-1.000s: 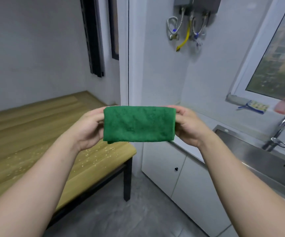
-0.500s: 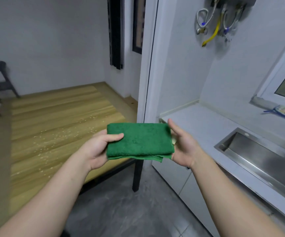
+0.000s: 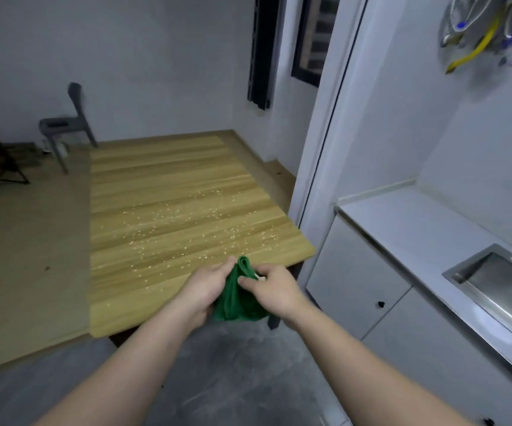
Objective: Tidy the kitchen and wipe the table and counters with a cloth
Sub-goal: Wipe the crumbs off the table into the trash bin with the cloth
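Ahead, a speck-strewn table (image 3: 171, 186), counter (image 3: 417, 229) at right; left hand (image 3: 205, 287) and right hand (image 3: 276, 290) both grip the green cloth (image 3: 236, 302).

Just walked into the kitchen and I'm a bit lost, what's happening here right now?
A person grips a bunched green cloth with the left hand and right hand, at the near edge of the wooden table. Pale crumbs are scattered across the tabletop, and the cloth looks clear of the wood, so wiping has not begun. The white counter and steel sink stand to the right.
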A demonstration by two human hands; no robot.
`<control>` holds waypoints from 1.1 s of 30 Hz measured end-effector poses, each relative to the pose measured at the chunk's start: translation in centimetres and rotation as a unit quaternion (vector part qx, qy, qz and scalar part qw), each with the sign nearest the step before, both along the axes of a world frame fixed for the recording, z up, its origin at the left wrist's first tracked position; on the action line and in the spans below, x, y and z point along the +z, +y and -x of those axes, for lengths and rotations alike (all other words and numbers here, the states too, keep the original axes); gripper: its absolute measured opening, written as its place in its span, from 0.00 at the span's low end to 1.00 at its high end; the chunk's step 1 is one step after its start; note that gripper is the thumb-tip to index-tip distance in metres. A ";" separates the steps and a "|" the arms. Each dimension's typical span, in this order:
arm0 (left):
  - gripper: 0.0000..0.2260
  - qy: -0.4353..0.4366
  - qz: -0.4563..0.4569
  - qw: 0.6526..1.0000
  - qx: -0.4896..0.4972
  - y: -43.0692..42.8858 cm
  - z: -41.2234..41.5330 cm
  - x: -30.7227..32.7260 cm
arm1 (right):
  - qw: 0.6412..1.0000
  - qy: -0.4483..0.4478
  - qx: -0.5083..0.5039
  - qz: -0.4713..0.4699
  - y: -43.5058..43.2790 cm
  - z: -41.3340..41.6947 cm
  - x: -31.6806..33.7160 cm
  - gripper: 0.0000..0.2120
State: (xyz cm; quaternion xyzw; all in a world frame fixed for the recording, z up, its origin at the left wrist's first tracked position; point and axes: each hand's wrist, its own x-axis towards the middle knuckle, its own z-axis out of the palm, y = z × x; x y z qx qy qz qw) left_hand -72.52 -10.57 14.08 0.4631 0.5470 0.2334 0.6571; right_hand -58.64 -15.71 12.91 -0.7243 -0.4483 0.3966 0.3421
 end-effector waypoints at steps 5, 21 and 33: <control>0.22 -0.005 0.048 0.999 0.020 2.6 6.9 -1.0 | 0.991 -0.045 0.122 -0.023 1.9 7.0 -1.6 0.15; 0.04 0.115 -0.031 0.982 0.148 13.2 26.6 -3.9 | 0.984 0.006 0.176 -0.025 17.7 22.5 -5.7 0.09; 0.16 0.153 -0.015 0.979 0.136 30.6 34.2 -6.8 | 0.989 0.098 0.108 0.008 34.6 31.4 -8.7 0.15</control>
